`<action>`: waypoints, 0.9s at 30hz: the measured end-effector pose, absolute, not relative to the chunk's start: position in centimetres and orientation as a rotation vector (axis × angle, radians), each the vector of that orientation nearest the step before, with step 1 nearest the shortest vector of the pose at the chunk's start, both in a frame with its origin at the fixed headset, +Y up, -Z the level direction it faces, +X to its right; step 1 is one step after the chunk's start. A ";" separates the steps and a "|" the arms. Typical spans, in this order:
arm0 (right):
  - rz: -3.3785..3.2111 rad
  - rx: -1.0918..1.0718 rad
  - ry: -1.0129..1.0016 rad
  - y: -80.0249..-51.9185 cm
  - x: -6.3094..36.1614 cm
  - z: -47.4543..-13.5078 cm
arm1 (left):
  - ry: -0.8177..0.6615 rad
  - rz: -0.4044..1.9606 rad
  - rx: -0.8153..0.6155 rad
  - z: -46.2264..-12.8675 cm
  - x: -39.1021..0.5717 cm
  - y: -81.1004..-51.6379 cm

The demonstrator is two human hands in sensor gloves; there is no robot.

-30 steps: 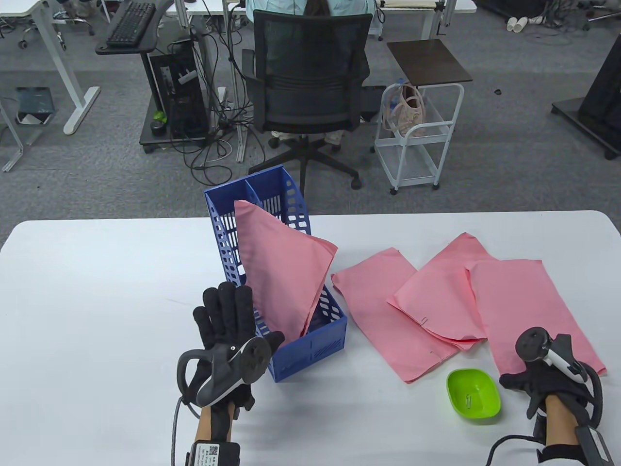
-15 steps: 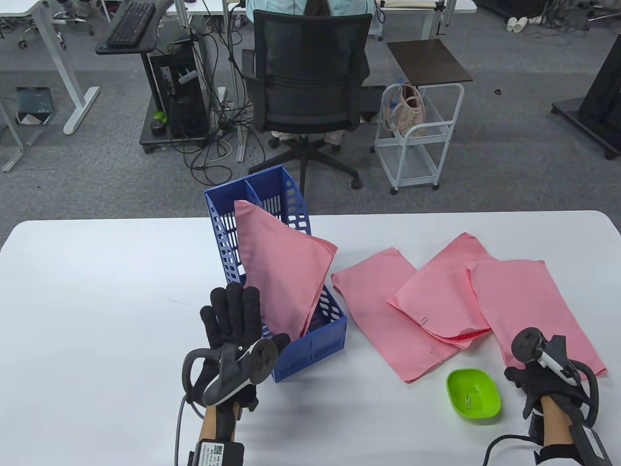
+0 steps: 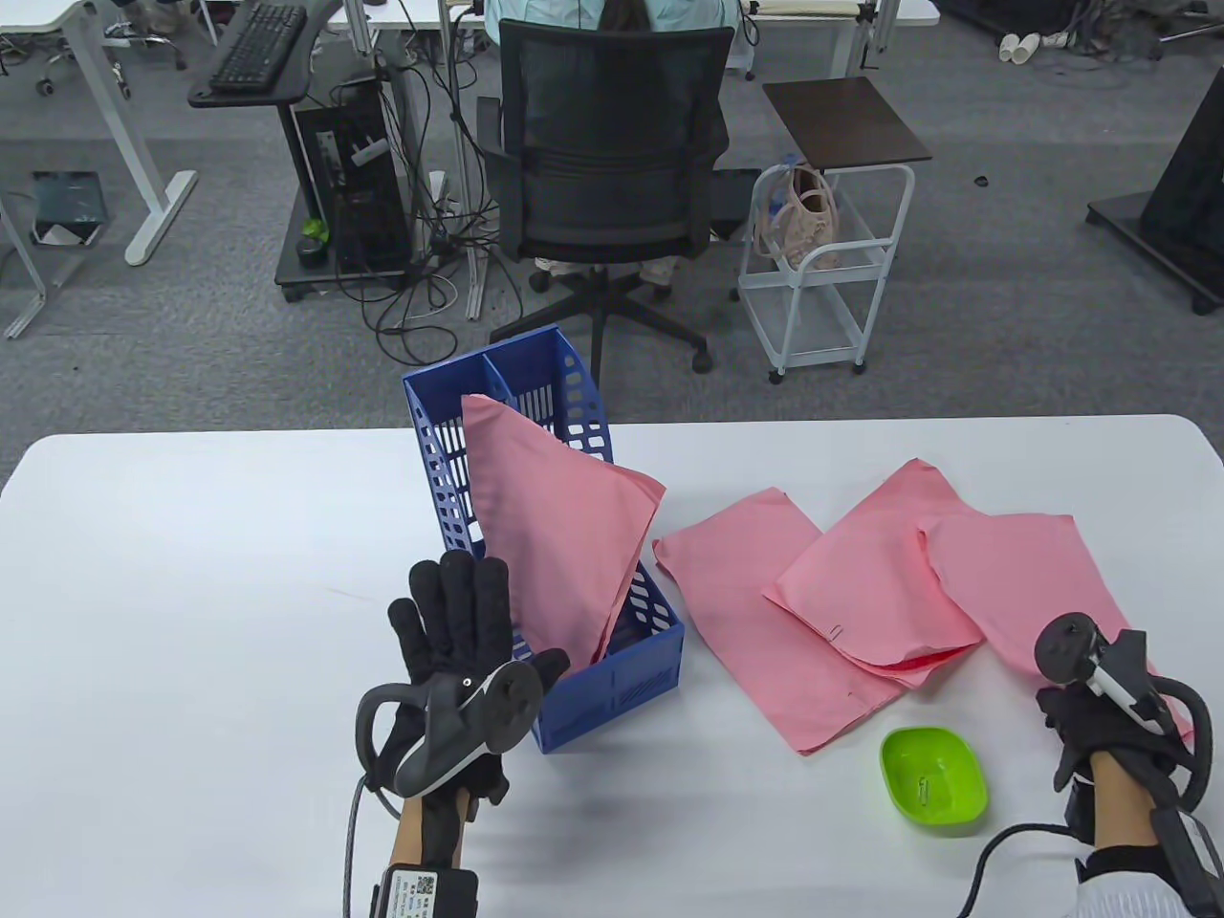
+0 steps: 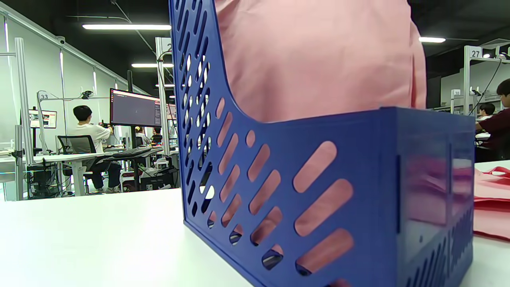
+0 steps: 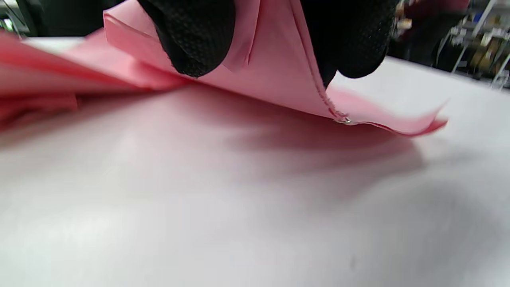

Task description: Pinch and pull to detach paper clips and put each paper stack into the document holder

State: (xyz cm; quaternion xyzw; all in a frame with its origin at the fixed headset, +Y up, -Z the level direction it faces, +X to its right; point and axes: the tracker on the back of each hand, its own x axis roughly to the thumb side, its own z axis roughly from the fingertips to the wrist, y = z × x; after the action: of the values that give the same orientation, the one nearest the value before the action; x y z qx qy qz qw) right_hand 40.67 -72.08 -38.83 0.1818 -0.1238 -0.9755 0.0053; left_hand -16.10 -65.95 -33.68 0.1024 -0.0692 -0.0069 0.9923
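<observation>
Your right hand (image 3: 1100, 722) pinched the near corner of the rightmost pink paper stack (image 3: 1023, 583), lifting it off the white tabletop (image 3: 191, 574). Your left hand (image 3: 459, 622), fingers straight, rested against the blue document holder (image 3: 612, 684), which held one pink stack (image 3: 555, 535).

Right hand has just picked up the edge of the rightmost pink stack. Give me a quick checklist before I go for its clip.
1. Right hand pinches the rightmost pink stack, edge lifted off the table: ok.
2. Paper clip still on that stack's edge: ok.
3. Left hand free, fingers straight beside the blue document holder: ok.
4. Green dish within reach for the clip: ok.
5. Room in the holder beside the stack already in it: cannot tell.
</observation>
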 end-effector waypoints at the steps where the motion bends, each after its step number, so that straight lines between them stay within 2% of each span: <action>1: -3.057 0.572 -0.352 -71.4 40.7 -38.8 | -0.139 -0.012 0.206 -33.7 -16.1 -65.9; 10: -3.036 0.571 0.161 -61.5 41.0 -37.0 | -0.135 0.044 0.264 -32.9 -16.9 -64.8; 19: -2.951 0.375 0.576 -54.5 39.1 -32.5 | -0.147 0.085 0.309 -32.3 -16.9 -63.6; 22: -2.912 0.280 0.662 -52.9 38.0 -31.3 | -0.157 0.082 0.317 -32.1 -16.6 -63.3; 27: -2.910 0.078 0.613 -50.4 35.0 -29.0 | -0.184 0.079 0.327 -31.6 -15.7 -62.4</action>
State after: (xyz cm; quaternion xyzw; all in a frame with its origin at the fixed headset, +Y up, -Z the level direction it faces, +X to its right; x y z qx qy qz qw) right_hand 35.00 -50.40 -29.02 0.0262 0.2054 -0.9748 0.0831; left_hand -15.75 -62.43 -31.58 0.1623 -0.0915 0.0392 0.9817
